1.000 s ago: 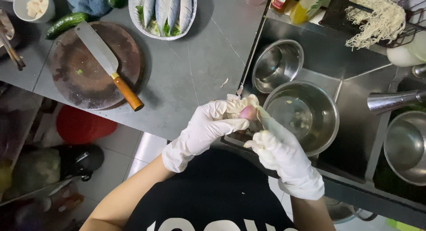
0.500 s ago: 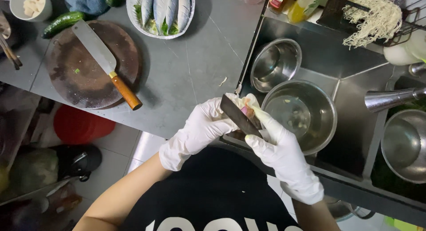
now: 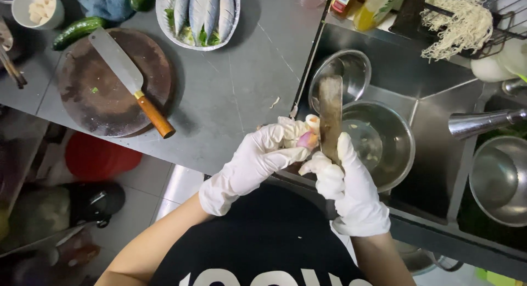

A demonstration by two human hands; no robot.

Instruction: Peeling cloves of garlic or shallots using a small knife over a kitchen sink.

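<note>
Beside the counter edge (image 3: 230, 170), left hand (image 3: 258, 159) grips a shallot (image 3: 306, 140); right hand (image 3: 346, 181) clasps a knife (image 3: 330, 115).

left hand (image 3: 258, 162) grips shallot (image 3: 306, 140) | right hand (image 3: 348, 181) holds knife (image 3: 330, 115) upright beside it

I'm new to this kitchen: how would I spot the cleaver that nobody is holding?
Start at the grey counter, left of the steel sink. On it lies a round dark chopping board, and the cleaver rests across it. Its orange wooden handle juts over the board's edge, unlike the knife in the gloved right hand.
</note>
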